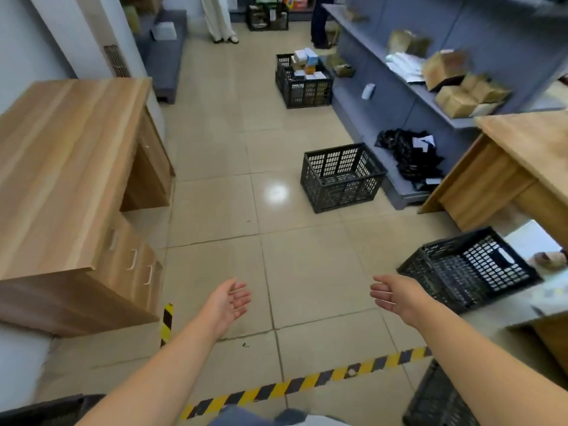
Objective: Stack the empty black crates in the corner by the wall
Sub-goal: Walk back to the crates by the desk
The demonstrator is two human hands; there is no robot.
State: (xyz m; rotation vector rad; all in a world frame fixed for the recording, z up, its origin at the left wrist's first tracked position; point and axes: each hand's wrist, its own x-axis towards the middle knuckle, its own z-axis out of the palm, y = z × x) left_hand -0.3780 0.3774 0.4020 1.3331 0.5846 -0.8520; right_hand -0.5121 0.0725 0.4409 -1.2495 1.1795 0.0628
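An empty black crate [342, 176] stands on the tiled floor ahead, beside the grey shelf base. Another empty black crate [467, 272] sits tilted at the right, just beyond my right hand [395, 295]. Part of a third black crate [436, 398] shows at the bottom right, behind my right forearm. Both arms reach forward over the floor. My left hand [229, 301] and my right hand face each other with relaxed fingers and hold nothing.
A wooden desk [61, 167] with drawers fills the left. A grey shelving unit [399, 96] with boxes and a second wooden desk [522, 155] line the right. A black crate full of boxes [302, 81] stands farther back. Two people's legs [219, 23] are at the far end. Yellow-black tape [307, 382] crosses the floor.
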